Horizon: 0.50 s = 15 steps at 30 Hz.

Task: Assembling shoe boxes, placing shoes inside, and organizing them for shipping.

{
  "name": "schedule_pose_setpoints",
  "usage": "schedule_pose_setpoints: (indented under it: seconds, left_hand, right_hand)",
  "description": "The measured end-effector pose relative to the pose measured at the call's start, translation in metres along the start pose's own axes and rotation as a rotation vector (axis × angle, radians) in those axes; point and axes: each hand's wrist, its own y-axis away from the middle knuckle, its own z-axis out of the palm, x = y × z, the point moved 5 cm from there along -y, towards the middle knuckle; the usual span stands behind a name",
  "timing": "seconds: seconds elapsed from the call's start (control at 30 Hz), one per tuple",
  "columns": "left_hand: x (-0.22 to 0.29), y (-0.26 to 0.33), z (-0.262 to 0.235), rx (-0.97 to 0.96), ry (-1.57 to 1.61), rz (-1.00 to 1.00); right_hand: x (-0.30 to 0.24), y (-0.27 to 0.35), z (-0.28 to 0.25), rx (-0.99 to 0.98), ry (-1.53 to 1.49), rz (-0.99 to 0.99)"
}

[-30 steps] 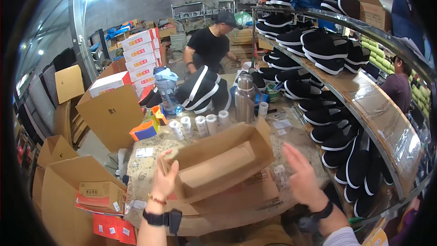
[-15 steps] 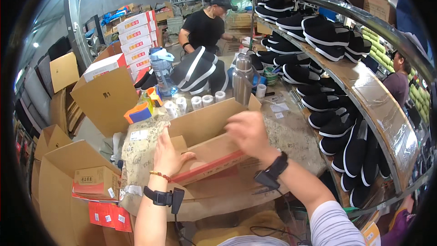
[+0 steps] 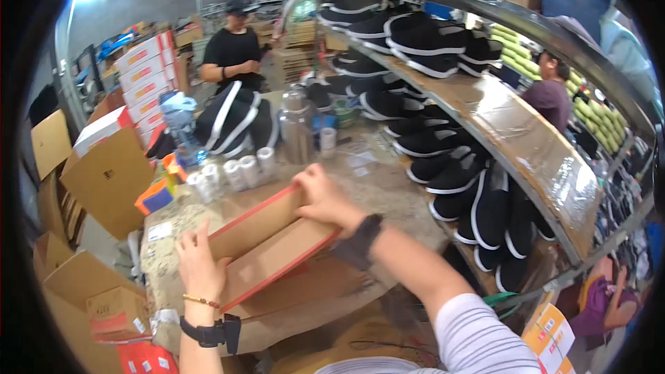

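An open cardboard box (image 3: 278, 257) with red edges, shoebox-shaped, rests tilted on the cloth-covered table before me. Its inside is bare brown board. My left hand (image 3: 201, 263) grips its left end, thumb over the wall and fingers on the outer side. At the far right end my right hand (image 3: 323, 197) clasps the other end wall. A dark strapped device (image 3: 210, 333) sits on my left wrist, and another (image 3: 361, 242) on my right. Beyond the box stand several small white rolls (image 3: 239, 173).
A steel bottle (image 3: 296, 125), a blue water bottle (image 3: 180, 125) and black shoes (image 3: 239, 121) stand behind the rolls. An orange-and-blue tape dispenser (image 3: 154, 197) lies left. A rack (image 3: 526, 145) of black shoes borders the right. Large cartons (image 3: 107, 173) crowd the left. A co-worker (image 3: 232, 55) stands across the table.
The box's walls are now folded in with red edges on top. My right hand has come down onto its right end. The view has turned right; the co-worker has straightened up.
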Motion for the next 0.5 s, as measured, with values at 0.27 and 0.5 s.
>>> schedule_pose_setpoints:
  seconds: [0.27, 0.5]
  left_hand:
    - [-0.003, 0.002, -0.035, -0.014, 0.537, -0.143]
    - [0.009, 0.015, 0.045, -0.045, -0.169, 0.154]
  right_hand:
    - [0.007, 0.037, -0.038, 0.113, -0.36, 0.034]
    - [0.1, 0.118, -0.158, 0.036, 0.563, 0.083]
